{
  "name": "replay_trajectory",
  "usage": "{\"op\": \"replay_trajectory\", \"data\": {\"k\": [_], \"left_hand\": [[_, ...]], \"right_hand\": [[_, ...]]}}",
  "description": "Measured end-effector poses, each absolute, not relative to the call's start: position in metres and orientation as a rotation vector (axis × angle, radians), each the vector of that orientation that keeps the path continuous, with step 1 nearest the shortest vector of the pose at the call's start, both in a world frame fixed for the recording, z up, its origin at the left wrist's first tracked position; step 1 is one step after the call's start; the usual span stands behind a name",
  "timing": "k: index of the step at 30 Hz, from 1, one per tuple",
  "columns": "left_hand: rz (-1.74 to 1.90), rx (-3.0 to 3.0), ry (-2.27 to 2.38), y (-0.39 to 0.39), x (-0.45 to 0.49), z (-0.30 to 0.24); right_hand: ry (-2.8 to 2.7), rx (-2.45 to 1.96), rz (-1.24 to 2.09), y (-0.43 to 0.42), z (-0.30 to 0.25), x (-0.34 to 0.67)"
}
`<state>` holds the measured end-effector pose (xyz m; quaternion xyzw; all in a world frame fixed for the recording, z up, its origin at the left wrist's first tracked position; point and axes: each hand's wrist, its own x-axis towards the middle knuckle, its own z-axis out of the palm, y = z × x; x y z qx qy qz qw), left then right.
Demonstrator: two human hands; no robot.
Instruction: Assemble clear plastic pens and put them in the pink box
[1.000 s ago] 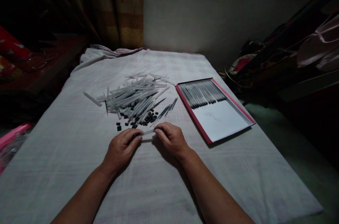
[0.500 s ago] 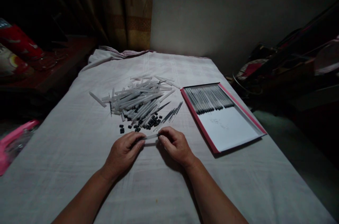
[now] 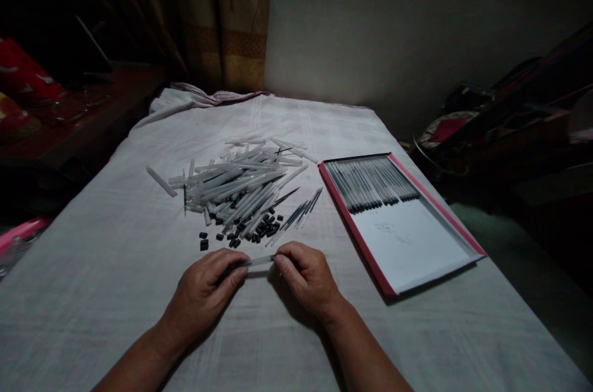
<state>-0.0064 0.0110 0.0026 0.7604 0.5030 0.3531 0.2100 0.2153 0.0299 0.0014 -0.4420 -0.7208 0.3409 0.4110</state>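
Note:
My left hand (image 3: 208, 290) is closed around the left part of a clear pen (image 3: 260, 260), with thumb and fingers pinched together. The fingers of my right hand (image 3: 308, 278) pinch its right end, where something dark shows. Between the hands the pen lies nearly level, just above the cloth. Beyond them is a heap of clear pen barrels (image 3: 245, 185). Small black plugs (image 3: 266, 228) lie scattered at the heap's near edge. To their right, several thin dark refills (image 3: 299, 214) lie fanned out.
A shallow red-edged box (image 3: 354, 250) stands at the right, with a row of pens (image 3: 370, 182) along its far side. A white cloth (image 3: 259, 330) covers the table. A curtain (image 3: 243, 28) hangs behind, and a pink object (image 3: 21, 234) sits by the left edge.
The camera view has shifted a little, so the table's things appear lower. Both hands keep their hold on the pen, with little visible change in their grip.

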Motion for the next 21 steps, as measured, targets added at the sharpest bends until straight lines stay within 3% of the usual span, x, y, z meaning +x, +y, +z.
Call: {"op": "replay_trajectory", "data": {"k": [21], "left_hand": [[1.002, 2.090, 1.418, 0.0102, -0.0064, 0.0031]], "right_hand": [[-1.788, -1.032, 0.873, 0.0283, 0.0009, 0.2164]]}}
